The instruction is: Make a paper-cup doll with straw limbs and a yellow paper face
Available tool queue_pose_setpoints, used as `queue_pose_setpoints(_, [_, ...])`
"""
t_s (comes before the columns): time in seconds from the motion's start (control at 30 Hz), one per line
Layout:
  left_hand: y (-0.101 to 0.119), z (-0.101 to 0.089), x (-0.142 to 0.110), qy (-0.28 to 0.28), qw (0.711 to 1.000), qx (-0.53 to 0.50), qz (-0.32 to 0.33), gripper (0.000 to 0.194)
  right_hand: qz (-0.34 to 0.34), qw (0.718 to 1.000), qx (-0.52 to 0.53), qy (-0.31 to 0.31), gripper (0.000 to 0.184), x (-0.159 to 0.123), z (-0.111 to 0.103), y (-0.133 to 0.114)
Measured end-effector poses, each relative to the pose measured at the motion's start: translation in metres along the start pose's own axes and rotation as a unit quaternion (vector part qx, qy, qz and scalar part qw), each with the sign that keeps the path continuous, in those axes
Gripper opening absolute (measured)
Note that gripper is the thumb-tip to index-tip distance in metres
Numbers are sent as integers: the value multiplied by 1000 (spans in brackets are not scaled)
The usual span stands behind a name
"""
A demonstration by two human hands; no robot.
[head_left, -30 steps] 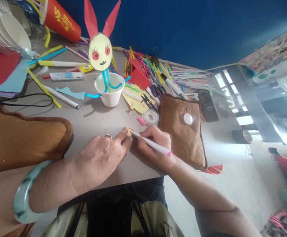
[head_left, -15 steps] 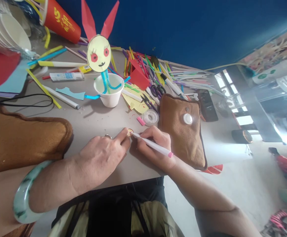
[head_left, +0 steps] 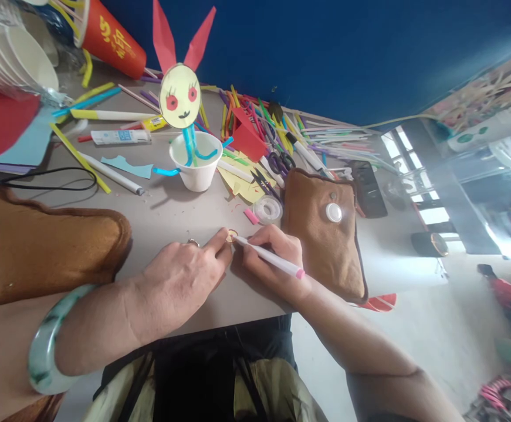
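My left hand (head_left: 182, 278) lies knuckles up on the grey table (head_left: 171, 214), and its fingertips pin a small round yellowish paper piece (head_left: 231, 235). A ring sits on one finger and a pale green bangle (head_left: 44, 346) circles the wrist. My right hand (head_left: 273, 258) is closed round a white marker pen (head_left: 268, 255) with a pink end cap; the pen's tip touches the round piece. Behind the hands stands a white paper cup (head_left: 196, 159) holding a paper rabbit figure (head_left: 179, 95) with red ears and blue straw limbs.
Brown felt pouches lie at the left (head_left: 44, 240) and right (head_left: 328, 225). A tape roll (head_left: 267, 208), scissors (head_left: 280, 161), coloured straws (head_left: 264, 117), a glue tube (head_left: 118, 136), stacked white cups (head_left: 4, 50), a red cup (head_left: 110, 38) and a black cable (head_left: 39, 184) crowd the table. Blue wall behind.
Both hands stay in place on the small round piece; the pen shifts only slightly. The view has drifted a little.
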State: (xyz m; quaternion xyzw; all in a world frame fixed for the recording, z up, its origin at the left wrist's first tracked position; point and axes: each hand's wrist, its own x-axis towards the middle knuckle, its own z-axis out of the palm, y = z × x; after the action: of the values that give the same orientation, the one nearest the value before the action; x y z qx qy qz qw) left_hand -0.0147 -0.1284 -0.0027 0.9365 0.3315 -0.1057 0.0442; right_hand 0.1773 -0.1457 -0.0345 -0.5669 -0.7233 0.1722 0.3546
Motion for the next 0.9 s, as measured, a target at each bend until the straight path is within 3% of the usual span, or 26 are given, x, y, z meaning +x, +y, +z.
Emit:
queue_pose_setpoints(0.33, [0,0,1,-3,1000,-18,-10,52,-11,999,-26,32,14,1,-4,1])
queue_pose_setpoints(0.9, [-1,2,-1,18,999,-30,-12,37,0,1000,-12,8,13,-2,-8,1])
